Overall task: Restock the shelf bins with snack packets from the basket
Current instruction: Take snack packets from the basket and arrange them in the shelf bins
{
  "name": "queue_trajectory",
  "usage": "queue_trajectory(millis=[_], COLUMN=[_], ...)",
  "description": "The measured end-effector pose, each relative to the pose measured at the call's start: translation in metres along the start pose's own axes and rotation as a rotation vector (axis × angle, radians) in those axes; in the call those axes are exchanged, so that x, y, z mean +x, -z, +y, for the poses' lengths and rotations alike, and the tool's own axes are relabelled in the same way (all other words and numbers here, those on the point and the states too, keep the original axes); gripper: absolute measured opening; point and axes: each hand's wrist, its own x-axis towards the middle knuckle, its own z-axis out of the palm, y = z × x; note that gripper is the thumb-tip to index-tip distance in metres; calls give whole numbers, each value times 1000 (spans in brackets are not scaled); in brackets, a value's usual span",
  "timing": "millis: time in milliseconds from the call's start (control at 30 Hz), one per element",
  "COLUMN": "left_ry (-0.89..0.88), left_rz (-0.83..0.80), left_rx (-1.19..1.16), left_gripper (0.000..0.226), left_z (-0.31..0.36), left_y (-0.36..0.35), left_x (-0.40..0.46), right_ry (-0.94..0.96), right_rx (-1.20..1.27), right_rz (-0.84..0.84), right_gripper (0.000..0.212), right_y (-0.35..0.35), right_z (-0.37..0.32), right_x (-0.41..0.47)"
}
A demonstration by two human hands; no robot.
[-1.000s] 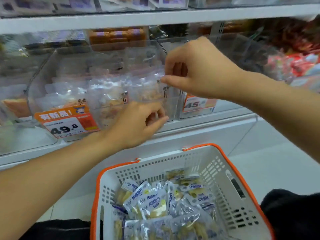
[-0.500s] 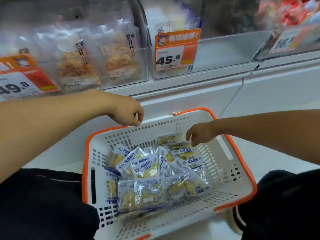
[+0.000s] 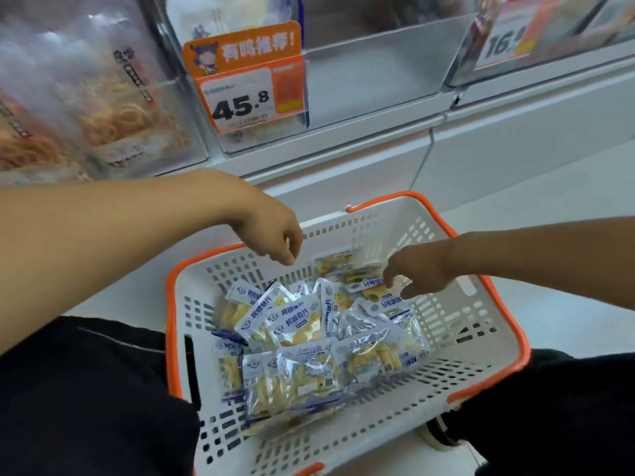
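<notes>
a white basket with an orange rim sits on the floor at 6 o'clock of the view, between the person's dark-clad knees. a heap of clear snack packets with blue-and-white labels and yellow pieces inside lies on its bottom, spreading from the middle toward 7 o'clock.

the left hand hangs over the basket's far-left rim at about 11 o'clock of the heap, its fingers loosely curled downward and holding nothing. the right hand reaches in from 3 o'clock, its fingers spread and pointing down at the packets along the heap's far edge at 1 o'clock; whether they touch a packet or only hover over it cannot be told.

above, at 12 o'clock, a clear bin carries an orange price tag reading 45.8. at 10 o'clock another bin is packed with bags of orange strips. a third tag shows at 2 o'clock, partly cut off.
</notes>
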Motion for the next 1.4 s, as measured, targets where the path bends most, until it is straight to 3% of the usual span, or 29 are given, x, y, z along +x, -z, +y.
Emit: queue_trajectory(millis=[100, 267, 400, 600, 733, 833, 900, 1000, 1133, 1200, 1300, 1400], left_ry=[37, 110, 73, 68, 61, 67, 56, 15, -109, -185, -276, -416], left_rz=[-7, 9, 17, -105, -10, -5, 79, 223, 289, 318, 407, 491], left_rx=[12, 71, -6, -12, 45, 5, -41, -276, -998, -1247, -1428, -1575], left_gripper=[34, 36, 35, 38, 39, 45, 53, 74, 89, 77, 50, 51], left_z=[-8, -10, -4, -5, -18, -29, -35, -36, -31, -28, -19, -1], left_y=[7, 17, 13, -8, -12, -9, -4, -2, 4, 12, 21, 32], left_x=[11, 20, 23, 19, 12, 5, 0, -3, -11, -18, -34, -47], right_ry=[79, 89, 105, 69, 47, 63, 74, 147, 340, 426, 498, 616], right_rx=[-108, -229, -212, -27, 187, 443, 822, 1302, 1524, 1528, 1549, 1598], right_rz=[60, 24, -17, -30, 70, 330, 527, 658, 563, 554, 588, 573], right_gripper=[54, 67, 79, 80, 59, 34, 23, 18, 32, 36, 40, 37], right_y=[5, 8, -7, -17, 3, 42, 64, 89, 122, 137, 158, 170], right_z=[2, 7, 6, -11, -17, -16, -18, -22, -26, -26, -23, -15], right_x=[29, 64, 82, 85, 67, 37, 12, -21, -53, -67, -87, -106])
